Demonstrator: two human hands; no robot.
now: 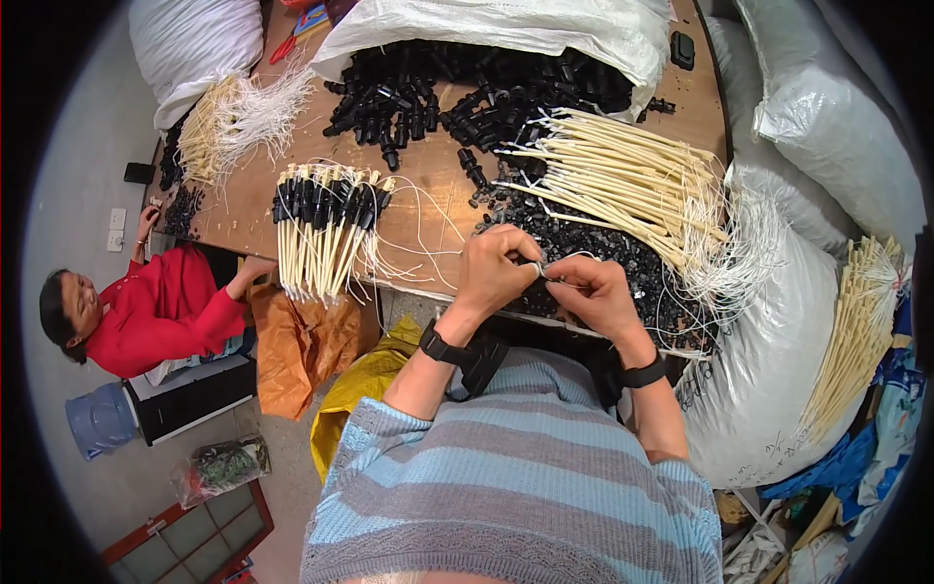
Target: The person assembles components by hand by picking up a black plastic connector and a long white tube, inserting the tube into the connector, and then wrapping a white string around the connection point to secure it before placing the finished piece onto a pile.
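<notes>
**A:** What have your hands got hold of?

**B:** Your left hand (496, 265) and your right hand (592, 292) meet at the near edge of the brown wooden worktable (438, 185). Both are pinched narrow around one small black plastic fitting (541, 272), fingertips almost touching each other. A thin white cord (574, 257) loops up from the pinch.

**A:** And where does that fitting sit in the scene?

**B:** Near and centre, just above the heap of small black plastic bits (603, 253) that spreads under your hands and off to the right.

**A:** What lies around you?

**B:** Just right of your hands, a loose sheaf of cream plastic tubes with white cords at their ends (623, 180) fans across the table. To the left lies a tidy bunch of cream tubes already capped with black fittings (326, 219), its tubes hanging over the near edge. At the far side, a white woven sack (506, 24) spills a pile of larger black plastic connectors (438, 88). Far left sits another bundle of cream tubes with white cords (229, 122).

**A:** Anyone else nearby?

**B:** A person in a red top (156, 307) sits low on the left, one hand (255, 268) touching the table's near left corner. A big white sack (778, 350) stands at your right.
</notes>
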